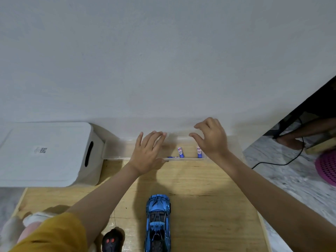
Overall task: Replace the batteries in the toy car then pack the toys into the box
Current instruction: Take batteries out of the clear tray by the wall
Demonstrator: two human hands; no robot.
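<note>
Inside clear tray — 2 batteries marked "ABC"; both hands above, fingers spread, empty.

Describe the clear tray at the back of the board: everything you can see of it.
The clear tray is a shallow, see-through plastic container, long and low, lying flat on the wooden board against the wall, beside the white box. Blue and white batteries lie inside. The left hand rests over its front rim with spread fingers; the right hand is over its right part, contact unclear.
</note>
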